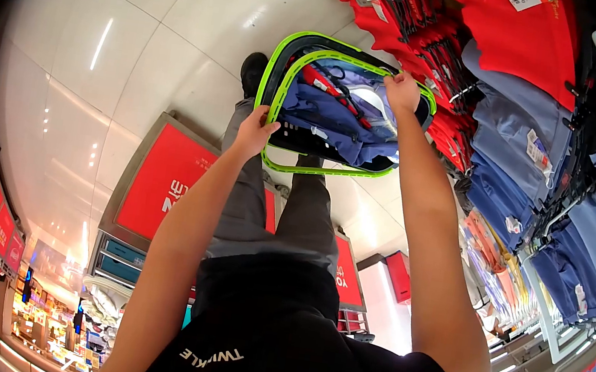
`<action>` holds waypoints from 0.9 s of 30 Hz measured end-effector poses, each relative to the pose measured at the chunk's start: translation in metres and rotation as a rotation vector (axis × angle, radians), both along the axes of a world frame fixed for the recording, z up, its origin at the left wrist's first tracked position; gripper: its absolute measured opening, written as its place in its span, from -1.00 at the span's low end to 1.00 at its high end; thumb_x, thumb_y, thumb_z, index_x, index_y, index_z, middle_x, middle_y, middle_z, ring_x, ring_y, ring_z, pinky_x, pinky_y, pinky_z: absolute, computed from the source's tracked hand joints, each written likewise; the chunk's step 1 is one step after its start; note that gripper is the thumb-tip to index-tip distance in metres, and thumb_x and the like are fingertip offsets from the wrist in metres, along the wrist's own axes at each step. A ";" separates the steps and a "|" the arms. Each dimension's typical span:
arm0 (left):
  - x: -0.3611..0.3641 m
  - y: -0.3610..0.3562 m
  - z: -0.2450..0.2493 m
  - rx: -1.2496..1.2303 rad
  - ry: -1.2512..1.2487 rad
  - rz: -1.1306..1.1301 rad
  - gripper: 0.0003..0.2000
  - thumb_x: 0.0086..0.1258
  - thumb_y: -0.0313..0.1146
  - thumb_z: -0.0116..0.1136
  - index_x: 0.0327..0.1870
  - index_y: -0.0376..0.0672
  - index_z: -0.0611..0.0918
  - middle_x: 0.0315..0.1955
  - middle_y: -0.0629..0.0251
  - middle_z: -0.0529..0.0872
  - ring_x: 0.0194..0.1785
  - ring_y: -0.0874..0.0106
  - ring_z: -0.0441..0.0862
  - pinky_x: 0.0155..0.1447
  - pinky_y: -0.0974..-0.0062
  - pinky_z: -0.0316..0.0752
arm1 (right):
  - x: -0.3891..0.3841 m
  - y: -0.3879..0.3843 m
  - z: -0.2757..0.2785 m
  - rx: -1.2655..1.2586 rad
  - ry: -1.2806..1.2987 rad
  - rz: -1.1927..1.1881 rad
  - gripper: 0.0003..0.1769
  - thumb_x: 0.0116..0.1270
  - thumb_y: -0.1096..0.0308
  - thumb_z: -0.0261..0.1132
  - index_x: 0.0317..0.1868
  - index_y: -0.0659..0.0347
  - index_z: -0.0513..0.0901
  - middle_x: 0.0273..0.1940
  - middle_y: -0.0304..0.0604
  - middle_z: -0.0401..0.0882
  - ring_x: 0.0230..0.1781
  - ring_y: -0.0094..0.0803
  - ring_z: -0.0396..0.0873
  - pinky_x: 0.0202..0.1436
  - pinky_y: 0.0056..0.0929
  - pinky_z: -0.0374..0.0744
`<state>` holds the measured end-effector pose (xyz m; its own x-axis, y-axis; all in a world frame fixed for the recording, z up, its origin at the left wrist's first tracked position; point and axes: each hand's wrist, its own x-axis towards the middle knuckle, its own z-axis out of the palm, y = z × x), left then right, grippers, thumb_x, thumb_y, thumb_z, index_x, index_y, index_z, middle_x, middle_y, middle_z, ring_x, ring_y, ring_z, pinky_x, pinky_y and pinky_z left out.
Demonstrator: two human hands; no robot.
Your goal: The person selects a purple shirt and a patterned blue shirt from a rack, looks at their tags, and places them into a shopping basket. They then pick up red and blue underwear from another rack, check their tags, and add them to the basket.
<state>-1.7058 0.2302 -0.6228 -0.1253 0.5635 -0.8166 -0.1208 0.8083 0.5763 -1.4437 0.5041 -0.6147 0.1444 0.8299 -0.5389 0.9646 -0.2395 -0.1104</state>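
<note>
A black shopping basket with a lime-green rim and handles (279, 61) hangs between my arms, in front of my legs. My left hand (257, 131) has its fingers wrapped around the green edge at the near left corner. At the far right side, my right hand (401, 94) grips the green edge too, its fingers curled over it. Inside the basket lie folded dark blue garments (316, 109), with black hangers and a red strip (327, 85) among them. A paler, whitish piece (372, 102) shows near my right hand.
Racks of red garments (510, 33) and blue garments (525, 115) on hangers stand close on my right. Pale floor tiles (136, 34) stretch ahead and left. Red sign panels (166, 175) stand beside my legs. My dark shoe (253, 73) shows left of the basket.
</note>
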 end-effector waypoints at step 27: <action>-0.003 0.031 0.000 -0.089 0.228 -0.263 -0.51 0.31 -0.21 0.25 0.18 -0.30 0.48 -0.12 -0.02 0.67 -0.03 0.12 0.63 0.07 0.32 0.48 | 0.054 -0.036 0.026 0.084 0.126 0.019 -0.54 0.12 0.18 0.32 0.04 0.16 0.58 -0.23 -0.03 0.71 -0.20 -0.05 0.67 -0.09 -0.18 0.59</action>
<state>-1.7084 0.2616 -0.6230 -0.1698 0.5283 -0.8319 0.2218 0.8430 0.4901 -1.3894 0.4677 -0.5887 0.0634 0.8748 -0.4804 0.9462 -0.2057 -0.2497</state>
